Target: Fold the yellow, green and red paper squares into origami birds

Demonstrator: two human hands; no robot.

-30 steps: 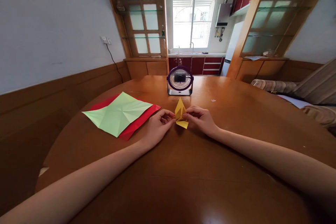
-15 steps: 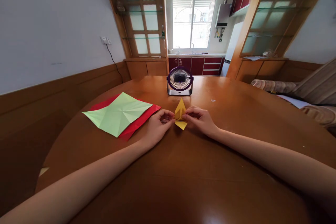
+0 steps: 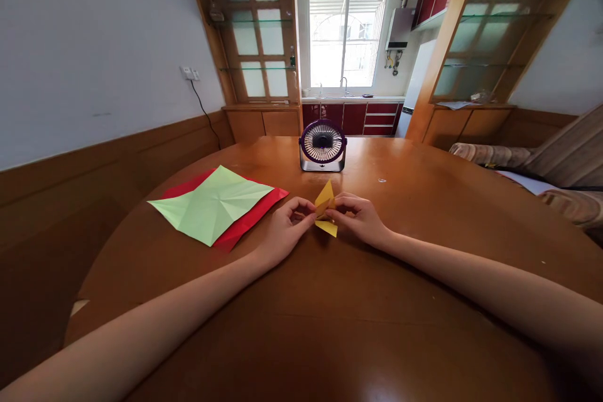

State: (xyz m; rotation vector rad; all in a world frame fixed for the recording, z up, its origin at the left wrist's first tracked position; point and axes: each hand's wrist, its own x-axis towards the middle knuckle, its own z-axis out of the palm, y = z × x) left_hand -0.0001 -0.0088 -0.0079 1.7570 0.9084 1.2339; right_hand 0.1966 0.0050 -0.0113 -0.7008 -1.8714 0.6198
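A small piece of folded yellow paper (image 3: 325, 198) is held just above the wooden table, one pointed flap up and another hanging below. My left hand (image 3: 291, 224) pinches its left edge between thumb and fingers. From the other side, my right hand (image 3: 362, 218) grips it with thumb and forefinger, covering part of the folds. To the left lies a creased light green sheet of paper (image 3: 214, 204), resting on top of a red sheet of paper (image 3: 247, 221).
A small purple desk fan (image 3: 323, 143) stands on the round wooden table (image 3: 320, 326) beyond my hands. A tiny pale scrap (image 3: 382, 180) lies to its right. A striped sofa (image 3: 560, 157) is beside the table at right.
The yellow paper has turned and tilted slightly, its upper tip shifting right and its lower flap dropping a little. Both hands stay on it; the sheets at left have not moved.
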